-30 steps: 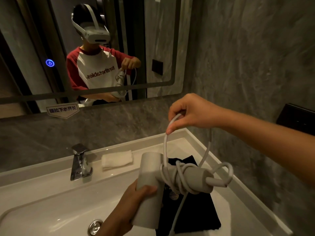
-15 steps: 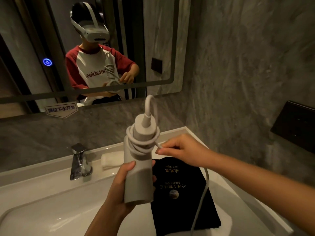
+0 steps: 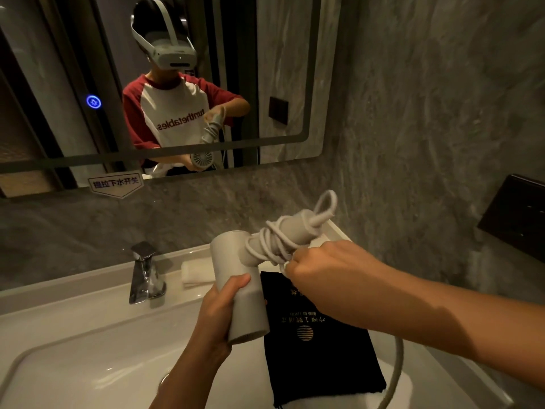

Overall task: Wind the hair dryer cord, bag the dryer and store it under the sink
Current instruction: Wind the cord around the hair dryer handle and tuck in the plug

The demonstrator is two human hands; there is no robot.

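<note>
The white hair dryer (image 3: 236, 270) is held over the sink, its handle pointing up and to the right. My left hand (image 3: 219, 315) grips the dryer's barrel from the left. Several turns of white cord (image 3: 272, 242) wrap the handle, with a loop sticking out at the handle's end. My right hand (image 3: 320, 271) pinches the cord just below the handle. The loose cord (image 3: 395, 370) trails down under my right forearm. A black drawstring bag (image 3: 318, 346) with gold print lies flat on the counter below the dryer.
A chrome faucet (image 3: 144, 273) stands at the back of the white sink (image 3: 73, 370). A folded white cloth (image 3: 196, 271) lies on the ledge behind the dryer. The mirror (image 3: 265, 84) reflects me. A dark wall panel (image 3: 516, 214) is mounted on the right.
The dryer's handle has tipped from upright toward the right. My right hand has carried the cord around under the handle, and another turn lies on it.
</note>
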